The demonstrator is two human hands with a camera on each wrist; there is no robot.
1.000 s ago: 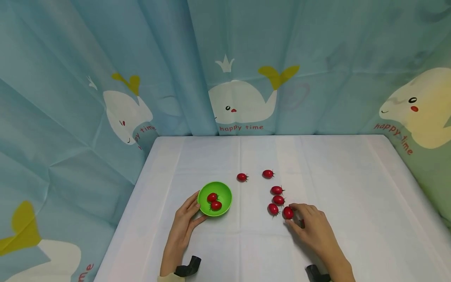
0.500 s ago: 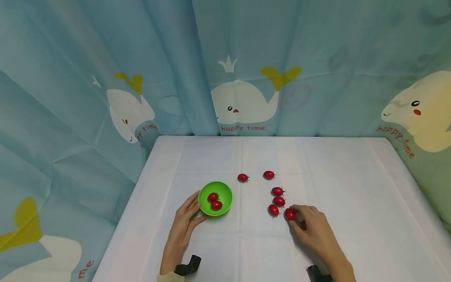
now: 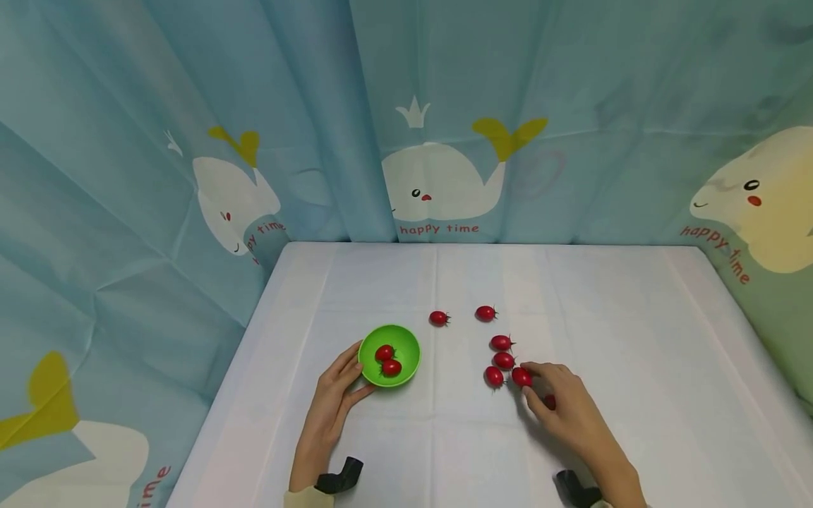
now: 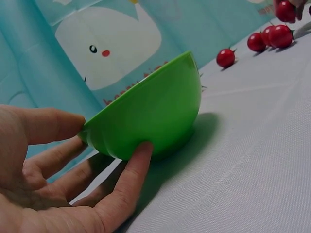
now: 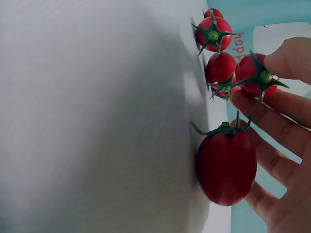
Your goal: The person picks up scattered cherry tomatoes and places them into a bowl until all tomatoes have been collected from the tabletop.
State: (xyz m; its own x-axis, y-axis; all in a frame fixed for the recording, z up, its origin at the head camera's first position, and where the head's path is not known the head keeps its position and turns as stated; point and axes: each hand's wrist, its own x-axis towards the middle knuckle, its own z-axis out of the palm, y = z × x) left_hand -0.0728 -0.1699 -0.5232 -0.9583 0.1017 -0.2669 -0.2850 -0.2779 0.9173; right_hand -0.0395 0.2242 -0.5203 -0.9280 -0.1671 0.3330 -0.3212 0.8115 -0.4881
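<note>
My left hand (image 3: pixel 332 403) holds the green bowl (image 3: pixel 406 363) at its left side, fingertips against the rim and outer wall (image 4: pixel 160 107). Two red cherry tomatoes (image 3: pixel 391 367) lie inside it, hidden from the left wrist view. Between thumb and fingertips, my right hand (image 3: pixel 564 403) pinches a cherry tomato (image 5: pixel 250 77), raised over the white cloth. Below that hand's palm, another cherry tomato (image 5: pixel 226 167) rests on the cloth, partly covered by the hand in the head view.
Three cherry tomatoes, one of them the middle tomato (image 3: pixel 504 360), lie grouped just left of my right hand. Farther back are a tomato (image 3: pixel 439 319) near the bowl and another tomato (image 3: pixel 485 313). A blue whale-print curtain (image 3: pixel 305 141) hangs behind the white-covered table (image 3: pixel 610 303).
My right hand has lifted the pinched tomato slightly, and more of the tomato under the palm shows. The left hand and bowl stay in place; the head view shifts slightly.
</note>
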